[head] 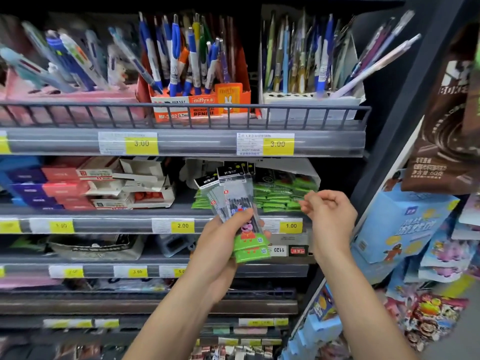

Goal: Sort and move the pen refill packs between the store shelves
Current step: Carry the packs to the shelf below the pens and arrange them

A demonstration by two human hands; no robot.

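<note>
My left hand [220,237] grips a fanned bunch of pen refill packs [233,201], clear sleeves with black headers, dark refills and green cartoon-pig bottoms. The bunch stands upright in front of the middle shelf. More green packs [280,196] lie stacked on that shelf behind it, at the right end. My right hand [330,214] hovers to the right of the bunch, level with the stack, its fingers loosely curled and holding nothing that I can see.
A railed top shelf [181,118] holds boxes of upright pens and a Miffy pencil box [205,102]. Red and blue small boxes [52,185] fill the middle shelf's left. Yellow price tags line the shelf edges. Hanging toy packs [405,224] crowd the right side.
</note>
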